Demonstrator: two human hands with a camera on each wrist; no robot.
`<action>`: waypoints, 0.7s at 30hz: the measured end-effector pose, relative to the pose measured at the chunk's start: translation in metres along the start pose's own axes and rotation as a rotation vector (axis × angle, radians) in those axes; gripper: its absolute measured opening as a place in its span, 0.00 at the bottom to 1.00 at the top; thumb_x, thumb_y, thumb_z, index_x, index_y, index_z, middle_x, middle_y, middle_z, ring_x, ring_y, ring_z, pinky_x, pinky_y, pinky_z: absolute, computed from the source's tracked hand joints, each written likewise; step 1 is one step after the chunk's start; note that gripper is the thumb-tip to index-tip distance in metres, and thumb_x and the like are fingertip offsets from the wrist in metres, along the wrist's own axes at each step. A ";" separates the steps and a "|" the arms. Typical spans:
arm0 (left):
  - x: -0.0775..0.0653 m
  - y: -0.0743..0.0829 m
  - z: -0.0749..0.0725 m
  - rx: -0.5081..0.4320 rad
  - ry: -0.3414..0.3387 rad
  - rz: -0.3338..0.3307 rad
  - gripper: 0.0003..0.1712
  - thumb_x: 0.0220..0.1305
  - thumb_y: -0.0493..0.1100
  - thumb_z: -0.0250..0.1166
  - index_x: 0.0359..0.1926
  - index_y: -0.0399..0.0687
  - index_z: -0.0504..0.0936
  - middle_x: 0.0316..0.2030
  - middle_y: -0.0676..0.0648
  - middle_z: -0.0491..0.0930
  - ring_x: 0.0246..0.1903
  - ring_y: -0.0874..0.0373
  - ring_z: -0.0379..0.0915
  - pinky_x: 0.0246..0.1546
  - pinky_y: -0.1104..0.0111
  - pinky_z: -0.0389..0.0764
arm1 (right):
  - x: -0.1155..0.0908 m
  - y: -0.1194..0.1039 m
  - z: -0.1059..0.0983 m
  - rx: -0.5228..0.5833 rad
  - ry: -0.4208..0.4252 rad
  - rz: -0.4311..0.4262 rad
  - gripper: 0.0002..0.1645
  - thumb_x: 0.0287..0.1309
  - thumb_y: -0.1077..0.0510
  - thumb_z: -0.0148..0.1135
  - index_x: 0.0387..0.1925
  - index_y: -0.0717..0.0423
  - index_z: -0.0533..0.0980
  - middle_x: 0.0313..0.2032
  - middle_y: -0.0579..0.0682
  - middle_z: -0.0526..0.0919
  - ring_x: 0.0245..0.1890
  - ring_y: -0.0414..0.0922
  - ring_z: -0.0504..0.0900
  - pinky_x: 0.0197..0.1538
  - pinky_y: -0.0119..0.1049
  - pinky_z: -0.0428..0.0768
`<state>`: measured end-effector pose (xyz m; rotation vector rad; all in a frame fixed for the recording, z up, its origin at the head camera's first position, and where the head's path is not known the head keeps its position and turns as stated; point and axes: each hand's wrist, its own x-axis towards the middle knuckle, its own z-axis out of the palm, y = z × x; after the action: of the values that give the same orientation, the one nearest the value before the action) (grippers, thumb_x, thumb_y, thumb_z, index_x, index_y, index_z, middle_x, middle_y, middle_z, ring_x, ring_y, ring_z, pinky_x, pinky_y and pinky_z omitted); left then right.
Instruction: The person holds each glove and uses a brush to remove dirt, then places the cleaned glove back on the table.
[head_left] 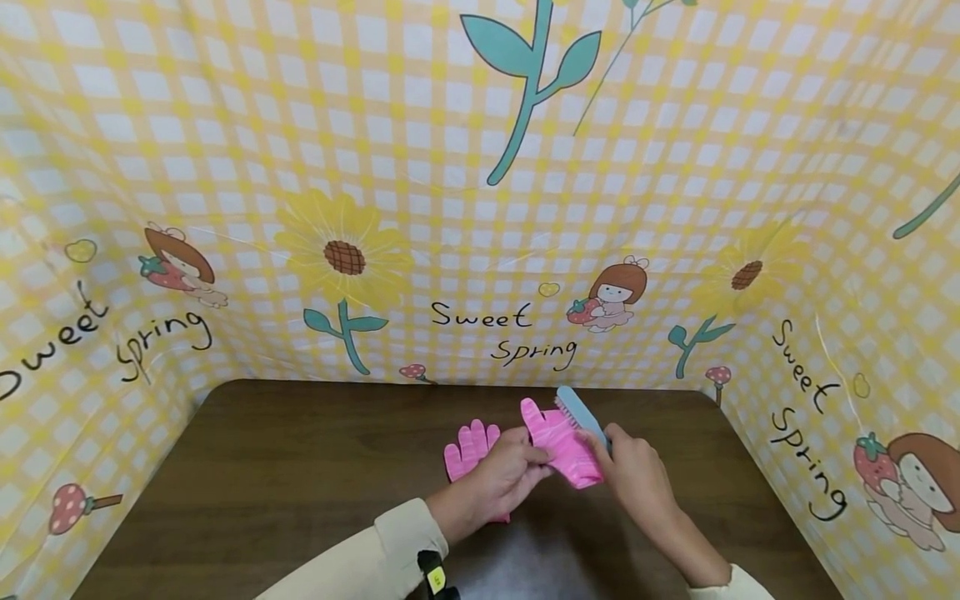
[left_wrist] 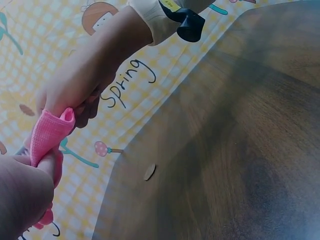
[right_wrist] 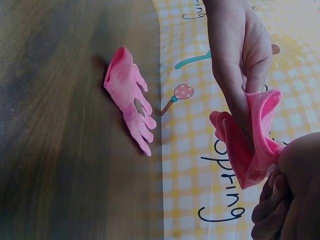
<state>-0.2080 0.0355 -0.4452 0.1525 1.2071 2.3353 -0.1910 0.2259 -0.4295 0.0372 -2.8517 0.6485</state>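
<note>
A pink glove [head_left: 562, 446] is held up between both hands, above the table. My left hand [head_left: 513, 473] pinches it along one side, thumb on top. My right hand [head_left: 637, 479] grips the handle of a light-blue brush [head_left: 581, 414], whose bristles face the glove's finger end. In the right wrist view, the glove's cuff [right_wrist: 267, 107] gapes between my left hand [right_wrist: 240, 50] and my right hand [right_wrist: 300, 185]. The brush is hidden there. A second pink glove [right_wrist: 127, 97] lies on the table, partly hidden behind my left hand in the head view.
The dark wooden table [head_left: 315, 467] has rounded far corners. Yellow checked cloth [head_left: 450, 250] printed with flowers and lettering stands around its back and sides. A black strapped device [head_left: 435, 575] sits on my left sleeve.
</note>
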 end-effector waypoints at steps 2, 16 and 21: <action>-0.001 0.000 0.001 -0.001 0.003 0.000 0.29 0.70 0.23 0.44 0.71 0.24 0.58 0.74 0.30 0.62 0.75 0.39 0.57 0.76 0.44 0.58 | 0.000 0.000 0.000 0.001 0.001 0.003 0.29 0.71 0.35 0.56 0.28 0.56 0.71 0.15 0.45 0.66 0.16 0.42 0.67 0.19 0.34 0.65; 0.000 -0.001 0.003 -0.013 -0.005 -0.006 0.31 0.70 0.22 0.44 0.73 0.24 0.56 0.74 0.29 0.61 0.75 0.37 0.57 0.75 0.43 0.59 | 0.002 0.006 0.000 -0.001 0.006 0.026 0.30 0.71 0.35 0.55 0.30 0.58 0.73 0.16 0.47 0.68 0.17 0.43 0.69 0.19 0.35 0.66; -0.001 -0.001 0.003 -0.007 0.004 -0.010 0.30 0.70 0.22 0.44 0.72 0.24 0.57 0.73 0.29 0.63 0.73 0.39 0.61 0.74 0.43 0.60 | 0.004 0.014 0.001 0.011 0.016 0.036 0.30 0.72 0.36 0.54 0.31 0.59 0.73 0.17 0.49 0.71 0.18 0.44 0.70 0.20 0.36 0.68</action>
<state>-0.2058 0.0379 -0.4444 0.1386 1.1984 2.3322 -0.1958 0.2381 -0.4360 -0.0173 -2.8391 0.6686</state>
